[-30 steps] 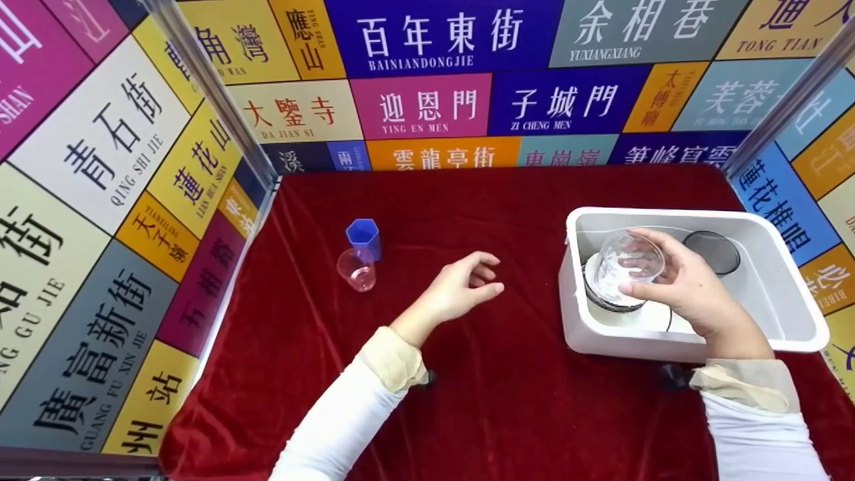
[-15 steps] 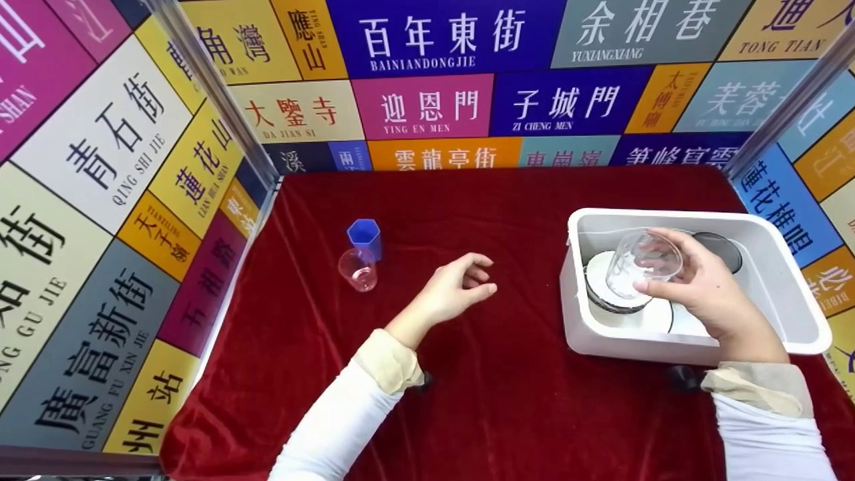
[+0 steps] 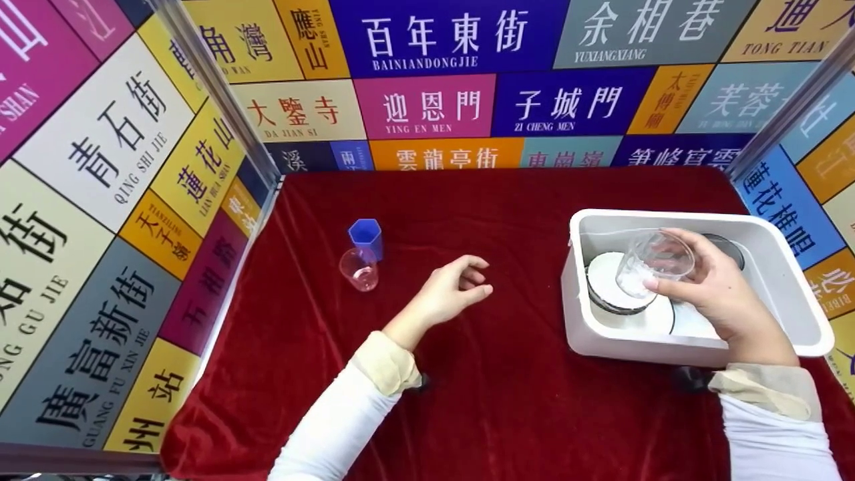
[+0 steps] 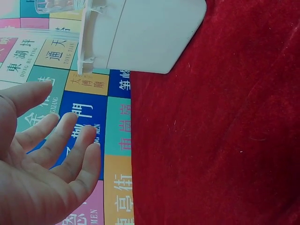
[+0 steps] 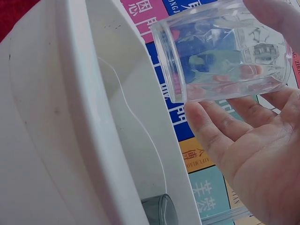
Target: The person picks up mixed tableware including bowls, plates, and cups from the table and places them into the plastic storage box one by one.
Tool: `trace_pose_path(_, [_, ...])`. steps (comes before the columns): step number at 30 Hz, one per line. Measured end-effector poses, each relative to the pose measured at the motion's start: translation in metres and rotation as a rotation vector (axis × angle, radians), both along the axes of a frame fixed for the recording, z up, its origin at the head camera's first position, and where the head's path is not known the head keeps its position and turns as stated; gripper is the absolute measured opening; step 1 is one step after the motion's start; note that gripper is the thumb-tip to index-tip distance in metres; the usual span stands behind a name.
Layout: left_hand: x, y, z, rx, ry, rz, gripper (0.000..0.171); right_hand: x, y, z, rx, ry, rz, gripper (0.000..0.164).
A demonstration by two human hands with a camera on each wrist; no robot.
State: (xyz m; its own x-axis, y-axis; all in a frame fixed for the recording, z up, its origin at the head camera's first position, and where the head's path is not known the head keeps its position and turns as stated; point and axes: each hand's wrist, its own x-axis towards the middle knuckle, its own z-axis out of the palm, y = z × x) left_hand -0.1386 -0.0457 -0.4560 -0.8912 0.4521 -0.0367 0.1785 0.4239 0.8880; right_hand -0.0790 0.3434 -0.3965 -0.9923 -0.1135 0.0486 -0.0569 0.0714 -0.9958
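In the head view, my right hand (image 3: 725, 297) holds a clear plastic cup (image 3: 658, 257) over the left half of a white plastic bin (image 3: 634, 341). The right wrist view shows the fingers and thumb around the faceted side of the clear cup (image 5: 220, 56), above the bin's rim (image 5: 93, 108). Beneath the cup lies a round white disc-shaped thing with a dark edge (image 3: 608, 294). My left hand (image 3: 451, 290) hovers over the red cloth with loosely bent fingers and nothing in them. Seen in the left wrist view, the left hand (image 4: 51, 164) has its fingers apart.
A blue hexagonal cup (image 3: 365, 235) stands at the left on the red cloth (image 3: 507, 387), with a small clear cup (image 3: 361, 274) just in front of it. Inside the bin, a dark round item (image 3: 728, 248) sits at the back. Printed panels (image 3: 427, 107) wall the table's back and sides.
My right hand has shifted a little to the right with the clear cup, uncovering more of the white disc-shaped thing. My left hand has drifted slightly left.
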Motion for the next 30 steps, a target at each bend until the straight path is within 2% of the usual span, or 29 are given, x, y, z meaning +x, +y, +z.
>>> trace_pose_path(12, [0.000, -0.007, -0.003, 0.000, -0.003, 0.019, 0.040, 0.000, 0.010, -0.002, -0.045, 0.043, 0.005, 0.071])
trace_pose_path(22, [-0.001, -0.014, -0.006, -0.001, -0.001, 0.043, 0.039, 0.001, 0.021, -0.002, -0.092, 0.024, -0.050, 0.071])
trace_pose_path(30, [-0.001, -0.020, -0.009, -0.009, 0.005, 0.059, 0.039, 0.003, 0.029, -0.003, -0.089, -0.010, -0.116, 0.070])
